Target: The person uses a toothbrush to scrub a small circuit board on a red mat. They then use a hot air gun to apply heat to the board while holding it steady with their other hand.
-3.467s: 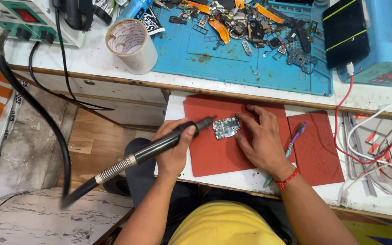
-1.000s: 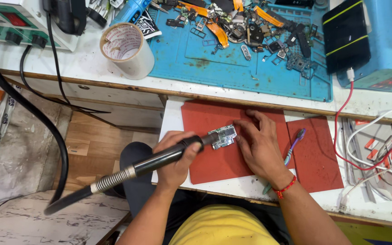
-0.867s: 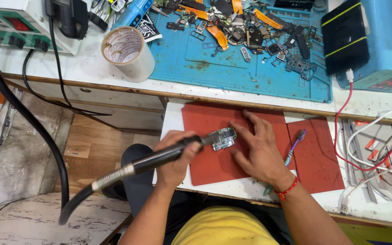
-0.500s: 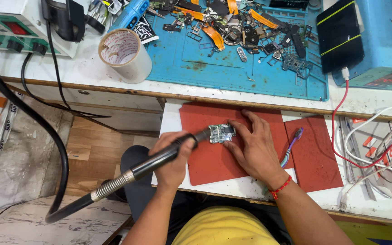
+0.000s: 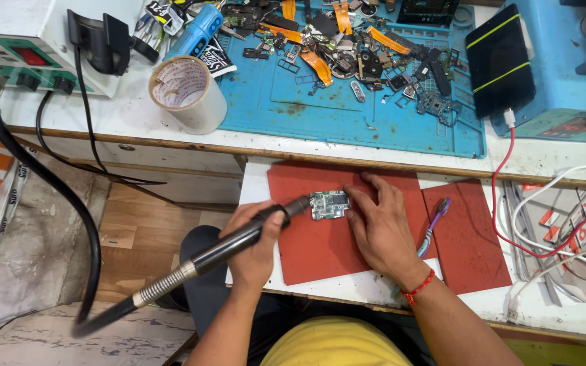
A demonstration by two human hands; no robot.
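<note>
**Hot-air nozzle held at the edge of a small circuit board**

The person's left hand (image 5: 256,247) has its grip closed around the black handle of a hot-air wand (image 5: 239,237), whose nozzle tip sits at the left edge of a small green circuit board (image 5: 329,204). The right hand (image 5: 381,227) lies flat and open, fingertips touching the board's right edge and pinning it; it holds nothing. The board lies near the top middle of a red mat (image 5: 327,244).

The step in hand looks like heating a spot on the board. The next move likely calls for a steady nozzle and fingers kept away from the heated area, since the board is light and could slide.

The worktop (image 5: 374,288) is white, with a second red mat (image 5: 469,240) to the right and a purple pen-like tool (image 5: 434,224) between the two. Behind it lie a blue mat (image 5: 347,115) strewn with small parts and orange flex strips, a roll of tape (image 5: 188,91) and a white station box (image 5: 28,47) with a thick hose (image 5: 42,183). Red and white cables (image 5: 551,224) trail at the right. Worn wooden flooring (image 5: 144,244) shows below.
</note>
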